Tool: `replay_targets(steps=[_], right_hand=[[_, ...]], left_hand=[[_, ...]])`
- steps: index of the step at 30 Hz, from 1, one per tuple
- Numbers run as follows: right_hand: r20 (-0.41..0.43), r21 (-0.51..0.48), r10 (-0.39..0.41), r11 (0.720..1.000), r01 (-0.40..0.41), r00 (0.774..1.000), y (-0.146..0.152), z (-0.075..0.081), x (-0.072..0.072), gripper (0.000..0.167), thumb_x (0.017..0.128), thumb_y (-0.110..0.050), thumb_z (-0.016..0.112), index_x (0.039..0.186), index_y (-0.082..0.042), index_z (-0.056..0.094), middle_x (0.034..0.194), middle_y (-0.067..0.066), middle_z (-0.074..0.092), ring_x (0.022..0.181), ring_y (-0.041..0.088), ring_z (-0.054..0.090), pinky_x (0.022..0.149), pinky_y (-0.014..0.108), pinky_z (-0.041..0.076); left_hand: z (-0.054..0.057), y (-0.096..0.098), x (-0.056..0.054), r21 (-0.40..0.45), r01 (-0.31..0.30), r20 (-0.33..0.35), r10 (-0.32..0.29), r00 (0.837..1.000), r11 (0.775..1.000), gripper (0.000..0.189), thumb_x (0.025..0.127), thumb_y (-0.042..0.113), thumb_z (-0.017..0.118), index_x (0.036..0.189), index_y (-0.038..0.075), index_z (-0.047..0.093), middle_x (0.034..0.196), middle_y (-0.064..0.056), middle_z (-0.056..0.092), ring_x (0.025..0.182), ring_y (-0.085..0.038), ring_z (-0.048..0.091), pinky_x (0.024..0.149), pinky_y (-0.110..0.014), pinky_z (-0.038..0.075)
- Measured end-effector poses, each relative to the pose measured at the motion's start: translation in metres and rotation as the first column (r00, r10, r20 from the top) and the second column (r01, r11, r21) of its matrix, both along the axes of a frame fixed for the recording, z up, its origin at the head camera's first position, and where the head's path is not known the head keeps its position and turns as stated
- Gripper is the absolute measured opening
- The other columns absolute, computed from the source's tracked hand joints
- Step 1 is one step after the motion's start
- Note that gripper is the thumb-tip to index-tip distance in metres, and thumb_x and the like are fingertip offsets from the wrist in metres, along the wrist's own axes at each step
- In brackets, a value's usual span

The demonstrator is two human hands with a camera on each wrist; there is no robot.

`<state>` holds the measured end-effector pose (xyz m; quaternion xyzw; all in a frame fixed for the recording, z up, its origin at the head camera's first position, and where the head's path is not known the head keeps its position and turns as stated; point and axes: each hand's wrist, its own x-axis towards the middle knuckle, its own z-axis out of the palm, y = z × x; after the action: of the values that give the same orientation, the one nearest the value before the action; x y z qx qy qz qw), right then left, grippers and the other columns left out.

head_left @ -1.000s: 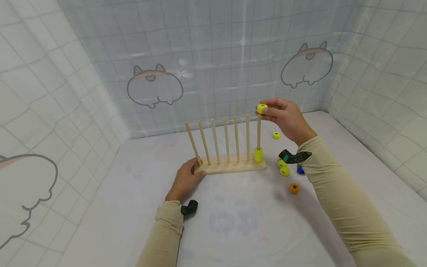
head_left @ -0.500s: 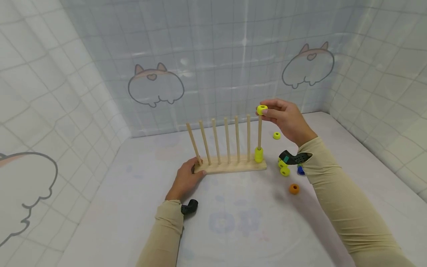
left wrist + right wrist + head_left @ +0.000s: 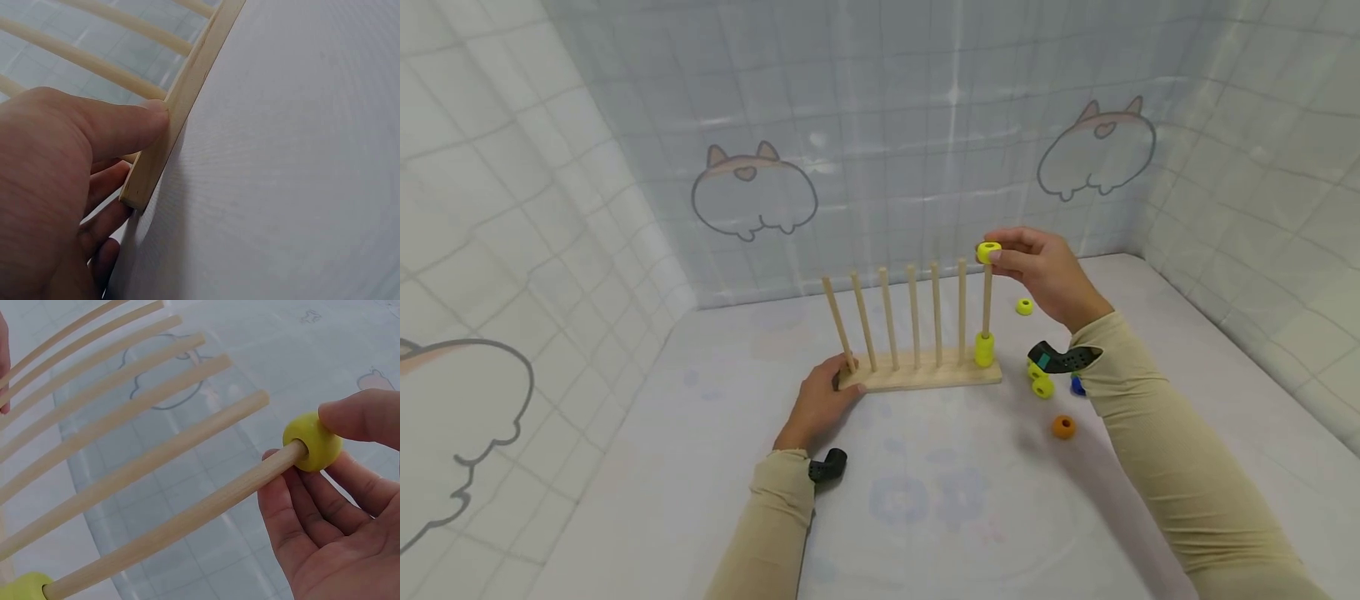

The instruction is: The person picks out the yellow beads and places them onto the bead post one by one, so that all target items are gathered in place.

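Our right hand (image 3: 1047, 271) pinches a yellow bead (image 3: 988, 252) between thumb and fingers, the tip of the rightmost peg (image 3: 987, 302) inside its hole, and our left hand (image 3: 817, 400) grips the left end of the wooden base (image 3: 917, 381) on the table (image 3: 700, 467). Low on that same peg we see stacked yellow beads (image 3: 984, 351); to the right lie loose yellow beads (image 3: 1042, 388), a nearer orange bead (image 3: 1063, 428) and a blue bead (image 3: 1077, 386) partly hidden by our sleeve (image 3: 1165, 442)
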<state>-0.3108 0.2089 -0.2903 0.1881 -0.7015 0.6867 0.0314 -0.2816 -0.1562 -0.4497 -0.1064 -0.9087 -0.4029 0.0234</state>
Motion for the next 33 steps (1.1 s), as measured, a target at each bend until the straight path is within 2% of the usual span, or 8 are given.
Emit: replay_targets(steps=[6,13,26,33], right_hand=[[-0.005,-0.018,0.007,1.000,-0.008,1.000,0.0009,-0.0011,-0.0003,0.037,0.097,-0.015,0.068,0.129,0.001,0.061,0.126,0.015,0.061,0.114,0.026,0.061,0.098,0.028,0.051],[-0.014,-0.016,0.014,1.000,-0.014,1.000,0.0003,-0.0012,0.0005,0.036,0.097,-0.014,0.068,0.129,0.001,0.060,0.125,0.016,0.062,0.118,0.034,0.057,0.098,0.029,0.050],[-0.017,-0.017,0.009,1.000,-0.009,1.000,0.0009,-0.0032,-0.0001,0.035,0.097,-0.012,0.067,0.129,0.001,0.061,0.124,0.015,0.062,0.113,0.027,0.060,0.097,0.028,0.050],[-0.012,-0.023,0.009,1.000,-0.010,1.000,0.0013,-0.0027,-0.0004,0.037,0.097,-0.012,0.068,0.129,0.002,0.060,0.124,0.014,0.062,0.117,0.035,0.057,0.097,0.028,0.051]], left_hand=[[-0.0011,-0.0003,-0.0019,0.000,0.006,-0.015,-0.006,1.000,1.000,0.056,0.094,0.024,0.072,0.144,0.009,0.053,0.150,-0.014,0.047,0.140,-0.035,0.040,0.114,-0.051,0.033],[-0.0028,-0.0017,-0.0031,-0.003,0.003,-0.009,-0.003,1.000,1.000,0.055,0.095,0.026,0.071,0.144,0.010,0.053,0.149,-0.014,0.048,0.140,-0.034,0.039,0.114,-0.051,0.033],[-0.0028,-0.0008,-0.0023,-0.024,-0.003,-0.016,0.003,1.000,1.000,0.056,0.095,0.026,0.071,0.144,0.009,0.053,0.149,-0.014,0.048,0.140,-0.035,0.039,0.114,-0.051,0.033],[-0.0026,-0.0003,-0.0020,-0.023,-0.009,-0.018,0.009,1.000,1.000,0.055,0.094,0.026,0.072,0.143,0.010,0.054,0.149,-0.014,0.048,0.140,-0.034,0.040,0.114,-0.051,0.033]])
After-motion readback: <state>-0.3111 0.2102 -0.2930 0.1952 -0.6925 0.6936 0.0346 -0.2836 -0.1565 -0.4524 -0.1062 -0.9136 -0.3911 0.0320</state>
